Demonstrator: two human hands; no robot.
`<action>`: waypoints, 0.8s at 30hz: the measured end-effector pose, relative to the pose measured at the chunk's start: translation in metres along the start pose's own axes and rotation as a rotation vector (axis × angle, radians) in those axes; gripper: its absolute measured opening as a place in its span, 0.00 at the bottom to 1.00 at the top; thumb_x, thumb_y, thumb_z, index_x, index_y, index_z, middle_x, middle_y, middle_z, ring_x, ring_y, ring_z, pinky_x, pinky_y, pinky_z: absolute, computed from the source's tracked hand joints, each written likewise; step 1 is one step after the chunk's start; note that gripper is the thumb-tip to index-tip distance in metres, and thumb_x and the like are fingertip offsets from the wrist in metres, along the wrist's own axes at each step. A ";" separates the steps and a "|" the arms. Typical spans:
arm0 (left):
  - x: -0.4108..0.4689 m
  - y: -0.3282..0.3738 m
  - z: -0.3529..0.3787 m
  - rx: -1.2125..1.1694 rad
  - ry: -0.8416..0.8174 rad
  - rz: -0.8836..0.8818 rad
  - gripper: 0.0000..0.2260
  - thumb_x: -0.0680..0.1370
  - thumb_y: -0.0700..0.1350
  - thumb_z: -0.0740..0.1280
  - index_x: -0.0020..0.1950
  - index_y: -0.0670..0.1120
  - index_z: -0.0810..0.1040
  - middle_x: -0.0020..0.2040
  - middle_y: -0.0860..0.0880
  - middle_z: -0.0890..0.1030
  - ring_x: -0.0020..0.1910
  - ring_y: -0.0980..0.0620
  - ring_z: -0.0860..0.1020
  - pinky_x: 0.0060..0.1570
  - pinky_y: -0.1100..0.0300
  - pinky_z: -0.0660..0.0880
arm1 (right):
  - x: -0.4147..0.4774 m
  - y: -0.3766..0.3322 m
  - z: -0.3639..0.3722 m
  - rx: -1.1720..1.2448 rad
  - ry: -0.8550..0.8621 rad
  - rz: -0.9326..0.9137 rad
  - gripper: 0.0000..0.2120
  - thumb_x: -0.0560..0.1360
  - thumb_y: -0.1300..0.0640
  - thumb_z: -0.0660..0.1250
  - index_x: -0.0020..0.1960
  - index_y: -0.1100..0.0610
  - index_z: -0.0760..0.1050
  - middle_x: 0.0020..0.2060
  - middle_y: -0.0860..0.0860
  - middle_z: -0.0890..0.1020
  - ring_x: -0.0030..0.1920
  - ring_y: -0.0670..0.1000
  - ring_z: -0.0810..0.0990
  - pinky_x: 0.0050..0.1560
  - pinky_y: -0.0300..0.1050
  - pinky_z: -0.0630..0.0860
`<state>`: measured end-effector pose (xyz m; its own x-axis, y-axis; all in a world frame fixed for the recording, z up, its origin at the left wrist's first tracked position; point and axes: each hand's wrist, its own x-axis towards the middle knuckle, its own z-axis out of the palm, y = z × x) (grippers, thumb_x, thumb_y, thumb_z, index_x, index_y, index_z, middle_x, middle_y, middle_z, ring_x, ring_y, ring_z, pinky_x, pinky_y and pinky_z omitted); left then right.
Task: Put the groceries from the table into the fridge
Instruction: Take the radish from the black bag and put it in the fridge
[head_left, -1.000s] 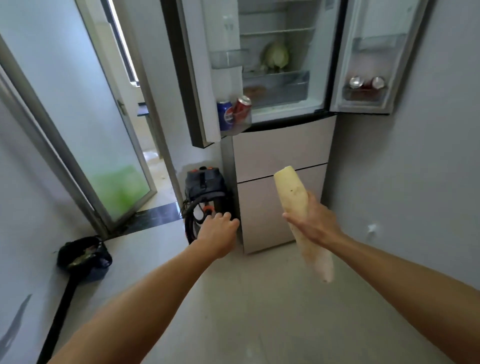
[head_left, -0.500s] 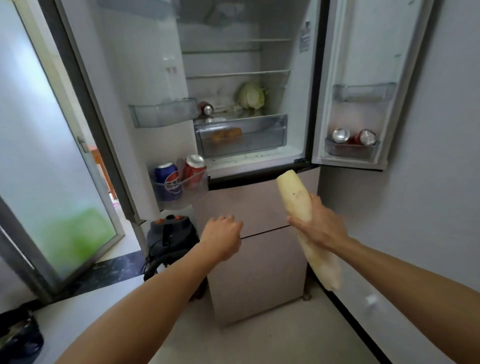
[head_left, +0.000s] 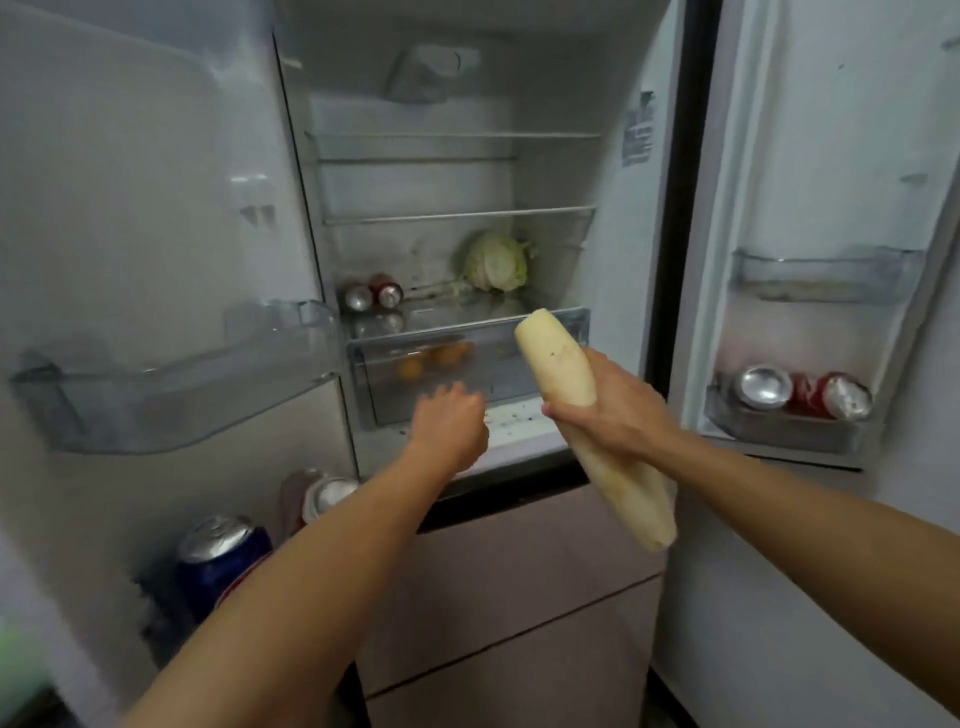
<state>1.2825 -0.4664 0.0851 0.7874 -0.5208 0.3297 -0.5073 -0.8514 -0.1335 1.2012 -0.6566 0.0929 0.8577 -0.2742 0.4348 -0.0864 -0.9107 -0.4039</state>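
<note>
Since closing in from well back on the floor a second ago, now standing right at the open fridge (head_left: 680, 208), both doors swung wide. Gripping the white radish (head_left: 558, 364) round its middle with the right hand (head_left: 618, 410), fingers wrapped firmly, blunt cut end tilted up toward the shelves, tapered end hanging down in front of the lower drawer fronts (head_left: 519, 571). Not yet inside: held in the air just before the clear crisper drawer (head_left: 509, 364), crossing its right corner in view.

Reaching forward with the left hand (head_left: 449, 421), empty, fingers loosely bent and blurred by motion; now up at the crisper front rather than low by the lower drawers. Touching the front or just short of it: cannot tell.

Marks the end of the carry, with placement next. Judging by the left hand's aim, probably about to pull the crisper out for the radish, beside the oranges (head_left: 436, 356) seen through its wall. Could equally go on the glass shelf above, near the cabbage (head_left: 496, 262) and the two cans lying on their sides (head_left: 374, 293).

Worth minding the length: likely needs laying flat or slantwise to fit either spot. More cans already in the right door bin (head_left: 802, 389) and the lower left door bin (head_left: 223, 551).
</note>
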 end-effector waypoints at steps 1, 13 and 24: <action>0.015 -0.004 0.003 -0.004 0.003 -0.016 0.13 0.78 0.46 0.60 0.61 0.44 0.73 0.60 0.41 0.73 0.61 0.40 0.71 0.56 0.47 0.68 | 0.020 -0.003 0.002 -0.004 -0.001 -0.008 0.40 0.66 0.30 0.66 0.71 0.46 0.60 0.59 0.50 0.76 0.52 0.55 0.77 0.47 0.51 0.72; 0.185 -0.083 0.043 0.027 0.121 -0.314 0.19 0.77 0.49 0.64 0.65 0.44 0.70 0.63 0.40 0.72 0.62 0.39 0.70 0.62 0.44 0.66 | 0.276 -0.036 0.067 0.040 -0.136 -0.016 0.47 0.64 0.30 0.68 0.70 0.60 0.63 0.63 0.60 0.76 0.60 0.62 0.76 0.55 0.51 0.74; 0.240 -0.126 0.114 0.090 0.270 -0.503 0.26 0.77 0.56 0.46 0.51 0.45 0.80 0.54 0.40 0.80 0.52 0.39 0.77 0.49 0.50 0.71 | 0.446 -0.057 0.140 0.366 -0.561 -0.021 0.23 0.72 0.43 0.68 0.59 0.57 0.76 0.52 0.59 0.81 0.43 0.57 0.81 0.49 0.55 0.80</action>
<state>1.5759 -0.4912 0.0745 0.8006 -0.0268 0.5986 -0.0527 -0.9983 0.0258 1.6601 -0.6834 0.1970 0.9994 0.0346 0.0013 0.0259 -0.7232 -0.6901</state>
